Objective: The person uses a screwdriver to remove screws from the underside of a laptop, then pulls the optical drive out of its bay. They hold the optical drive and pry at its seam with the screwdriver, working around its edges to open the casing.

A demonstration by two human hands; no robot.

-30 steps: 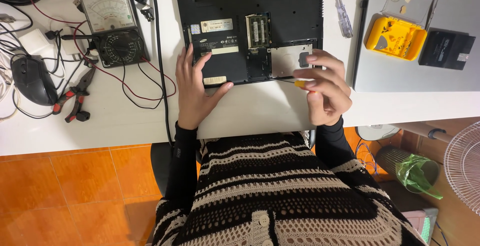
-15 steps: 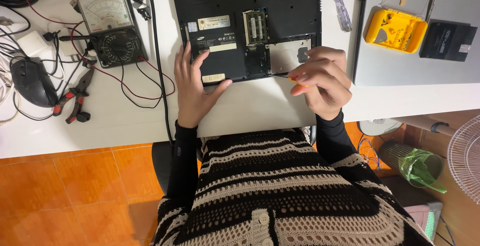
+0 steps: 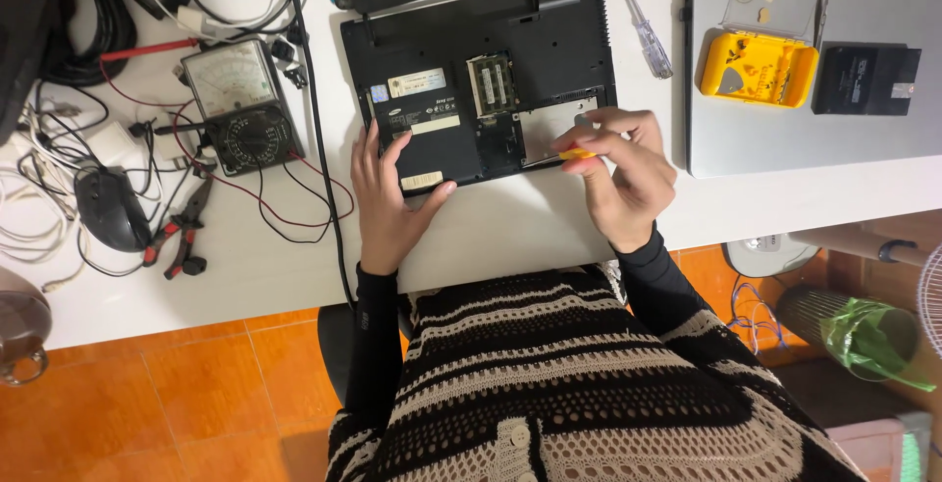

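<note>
— What has been moved since half a second ago?

— Very little. Compared with that earlier picture, the right hand (image 3: 620, 180) has been kept at the lower right corner of the upturned black laptop (image 3: 481, 70), with only a slight shift of the fingers; the left hand (image 3: 391, 199) has been left where it was.

— How are the fingers of the right hand set?

— They are curled and drawn together, and a small orange-handled tool (image 3: 577, 154) is pinched between thumb and fingertips. Its tip is pointed toward 9 o'clock, at the open silver bay in the laptop's underside. Whether the tip is touching the bay cannot be told.

— And the left hand?

— It is laid flat on the laptop's front edge, fingers spread and pointed toward 12 o'clock, the thumb stretched toward 3 o'clock along the edge. Nothing is gripped by it.

— Where is the laptop placed?

— On the white table (image 3: 245, 256), at 12 o'clock from the person's chest, bottom side up, with memory modules exposed in an opened compartment.

— What is seen around it?

— At 9 o'clock an analogue multimeter (image 3: 238, 106) is laid among red and black leads, with red-handled pliers (image 3: 177, 232) below it. At 2 o'clock a clear-handled screwdriver (image 3: 646, 29) is set, and at 3 o'clock a yellow case (image 3: 757, 68) is rested on a closed silver laptop (image 3: 785, 138).
</note>
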